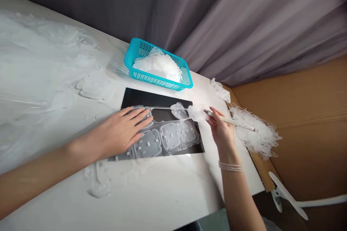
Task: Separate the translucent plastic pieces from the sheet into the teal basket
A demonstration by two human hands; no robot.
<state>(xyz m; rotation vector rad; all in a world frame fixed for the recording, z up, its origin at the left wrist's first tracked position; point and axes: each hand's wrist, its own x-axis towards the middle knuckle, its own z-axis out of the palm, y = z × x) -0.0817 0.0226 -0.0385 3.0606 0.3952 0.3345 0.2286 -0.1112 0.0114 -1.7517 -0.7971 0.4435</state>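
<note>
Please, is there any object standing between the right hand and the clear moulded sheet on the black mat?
Only the tip of the pen-like tool in the right hand and a frosted piece beside it; nothing else visible. The left hand rests on the clear moulded sheet, farther left.

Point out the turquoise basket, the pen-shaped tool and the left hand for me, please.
Turquoise basket (pixel 131 54), head view: left-end rim.
Pen-shaped tool (pixel 230 120), head view: shaft beyond the fingers.
Left hand (pixel 122 130), head view: back of the hand.

Sheet (pixel 170 135) translucent white; mat (pixel 151 96) black; basket (pixel 155 80) turquoise, latticed.
</note>
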